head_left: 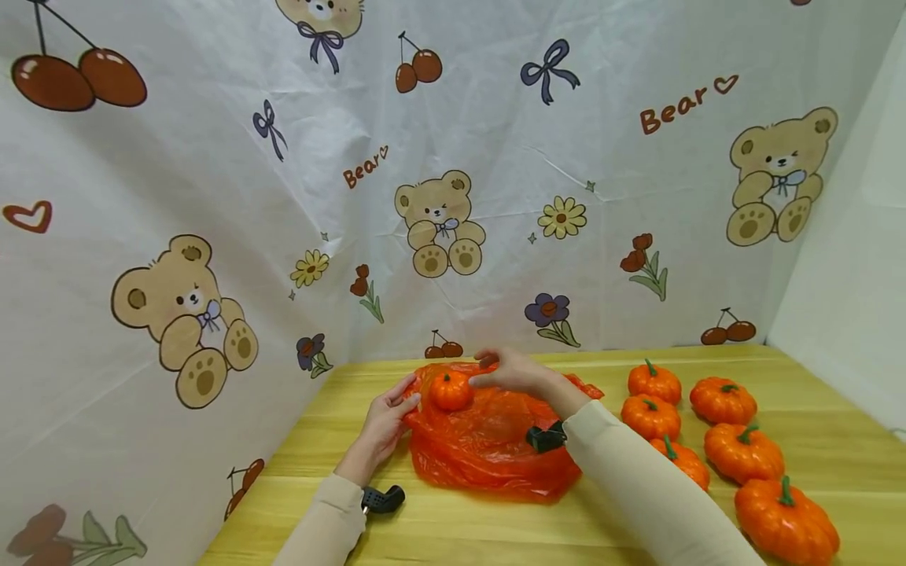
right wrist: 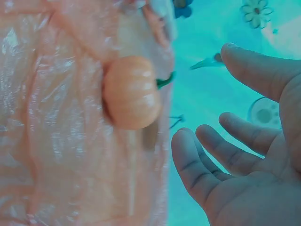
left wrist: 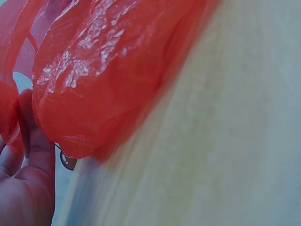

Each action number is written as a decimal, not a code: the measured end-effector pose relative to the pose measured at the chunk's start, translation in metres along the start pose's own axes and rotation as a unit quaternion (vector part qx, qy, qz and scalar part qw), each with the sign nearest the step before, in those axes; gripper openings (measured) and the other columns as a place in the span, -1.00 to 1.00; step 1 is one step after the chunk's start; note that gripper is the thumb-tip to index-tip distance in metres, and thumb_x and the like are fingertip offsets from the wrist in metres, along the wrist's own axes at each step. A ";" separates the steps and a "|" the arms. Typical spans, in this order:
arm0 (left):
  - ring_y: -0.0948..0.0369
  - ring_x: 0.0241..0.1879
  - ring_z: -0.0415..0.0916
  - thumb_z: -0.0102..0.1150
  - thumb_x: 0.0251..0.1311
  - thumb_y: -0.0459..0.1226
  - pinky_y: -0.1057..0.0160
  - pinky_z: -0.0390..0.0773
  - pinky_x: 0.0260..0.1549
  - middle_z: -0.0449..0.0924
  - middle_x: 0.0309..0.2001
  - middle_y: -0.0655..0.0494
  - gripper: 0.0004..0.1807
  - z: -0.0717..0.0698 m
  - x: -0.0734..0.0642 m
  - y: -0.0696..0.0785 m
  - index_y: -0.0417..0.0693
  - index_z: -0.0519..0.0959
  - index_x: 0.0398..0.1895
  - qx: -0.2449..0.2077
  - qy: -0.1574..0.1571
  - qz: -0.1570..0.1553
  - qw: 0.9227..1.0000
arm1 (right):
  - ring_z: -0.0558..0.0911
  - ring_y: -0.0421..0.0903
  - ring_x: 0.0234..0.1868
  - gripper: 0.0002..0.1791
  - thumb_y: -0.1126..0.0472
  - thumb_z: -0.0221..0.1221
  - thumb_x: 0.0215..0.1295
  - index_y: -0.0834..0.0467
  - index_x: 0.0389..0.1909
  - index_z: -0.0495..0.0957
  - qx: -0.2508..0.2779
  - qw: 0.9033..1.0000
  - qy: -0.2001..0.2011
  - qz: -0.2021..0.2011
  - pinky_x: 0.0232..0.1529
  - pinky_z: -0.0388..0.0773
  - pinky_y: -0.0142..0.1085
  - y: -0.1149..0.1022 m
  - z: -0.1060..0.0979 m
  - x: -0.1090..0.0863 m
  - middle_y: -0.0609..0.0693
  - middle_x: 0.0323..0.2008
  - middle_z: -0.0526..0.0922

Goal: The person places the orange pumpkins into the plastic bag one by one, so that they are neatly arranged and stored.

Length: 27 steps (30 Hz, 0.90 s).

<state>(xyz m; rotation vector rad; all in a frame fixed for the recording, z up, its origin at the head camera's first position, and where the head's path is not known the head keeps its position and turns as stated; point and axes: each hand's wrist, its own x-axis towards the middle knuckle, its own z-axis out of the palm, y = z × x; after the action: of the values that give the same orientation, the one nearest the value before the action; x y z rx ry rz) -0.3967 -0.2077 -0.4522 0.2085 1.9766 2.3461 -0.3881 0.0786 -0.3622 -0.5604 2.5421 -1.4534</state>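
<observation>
The left hand (head_left: 381,424), its forearm rising from seven o'clock, pinches the red bag (head_left: 495,464) at its ten o'clock edge, while the right hand (head_left: 520,373), reaching in from five o'clock, hangs over the bag near twelve, fingers spread wide and holding nothing. One pumpkin (head_left: 451,391) sits inside the open bag at eleven o'clock; six others (head_left: 743,453) stand on the desk (head_left: 609,523) at three o'clock.

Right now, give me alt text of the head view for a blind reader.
A person's right hand hovers, open, beside an orange pumpkin lying in a red plastic bag, whose edge the left hand grips. Six more pumpkins sit to the right on a table, before a bear-print backdrop.
</observation>
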 end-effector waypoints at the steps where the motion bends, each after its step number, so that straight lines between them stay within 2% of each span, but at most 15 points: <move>1: 0.21 -0.01 0.67 0.20 0.43 -0.34 0.33 0.74 -0.20 0.40 0.46 -0.19 -0.38 -0.001 0.000 0.000 0.10 0.37 0.54 0.000 0.001 0.000 1.000 | 0.59 0.16 0.19 -0.32 0.08 0.39 0.32 0.20 0.39 0.43 -0.003 1.000 0.002 -0.003 0.20 0.62 0.09 -0.003 -0.002 -0.002 0.30 0.36 0.46; 7: 0.17 0.05 0.66 0.20 0.44 -0.33 0.31 0.75 -0.19 0.37 0.48 -0.17 -0.38 -0.001 -0.001 0.002 0.09 0.37 0.54 0.000 0.000 0.000 1.000 | 0.50 0.23 0.32 -0.32 0.03 0.42 0.28 0.09 0.39 0.46 -0.030 0.999 0.012 -0.017 0.27 0.56 0.12 -0.017 -0.013 -0.022 0.21 0.35 0.50; 15: 0.20 0.01 0.67 0.19 0.45 -0.34 0.30 0.75 -0.18 0.39 0.47 -0.17 -0.39 0.000 -0.001 0.003 0.10 0.38 0.53 0.004 0.002 -0.003 1.000 | 0.59 0.21 0.24 -0.28 -0.02 0.41 0.28 0.08 0.42 0.43 -0.055 0.997 0.009 -0.059 0.23 0.61 0.08 -0.020 -0.025 -0.045 0.16 0.35 0.52; 21: 0.19 0.01 0.67 0.21 0.43 -0.31 0.32 0.75 -0.18 0.38 0.47 -0.21 -0.36 0.000 0.000 0.003 0.08 0.34 0.55 0.011 0.000 0.003 1.000 | 0.66 0.15 0.15 -0.31 0.05 0.39 0.32 0.12 0.42 0.42 -0.058 0.995 -0.004 -0.086 0.15 0.67 0.02 -0.019 -0.033 -0.066 0.20 0.35 0.51; 27: 0.25 -0.09 0.68 0.19 0.45 -0.32 0.35 0.73 -0.25 0.41 0.45 -0.19 -0.37 0.001 -0.002 0.003 0.11 0.36 0.55 0.010 0.006 -0.003 1.000 | 0.63 0.14 0.16 -0.33 0.04 0.40 0.32 0.10 0.40 0.44 -0.070 0.994 -0.009 -0.089 0.12 0.69 -0.01 -0.012 -0.038 -0.087 0.15 0.33 0.53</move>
<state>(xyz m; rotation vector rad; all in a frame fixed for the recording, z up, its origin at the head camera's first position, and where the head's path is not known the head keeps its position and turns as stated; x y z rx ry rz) -0.3944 -0.2073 -0.4491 0.1890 2.0029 2.3301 -0.3174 0.1378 -0.3364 -0.8367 2.6533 -1.3195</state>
